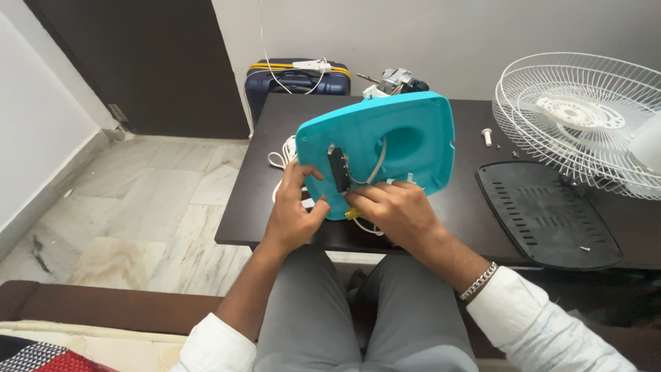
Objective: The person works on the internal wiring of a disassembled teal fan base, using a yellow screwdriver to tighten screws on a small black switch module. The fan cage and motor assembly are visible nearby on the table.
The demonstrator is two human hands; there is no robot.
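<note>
A turquoise plastic fan base (406,138) stands tilted on the dark table (275,227), its hollow underside facing me. A black switch block (337,169) and grey wires sit inside it. My left hand (295,213) grips the base's lower left edge, thumb near the switch block. My right hand (396,210) pinches a small yellow-tipped piece (352,213) at the base's bottom edge, beside white wires.
A black vented cover plate (547,213) lies on the table to the right. A white wire fan guard (585,117) rests at the far right, with a white screw (487,136) nearby. A fan motor (398,80) and a navy suitcase (296,83) are behind the table.
</note>
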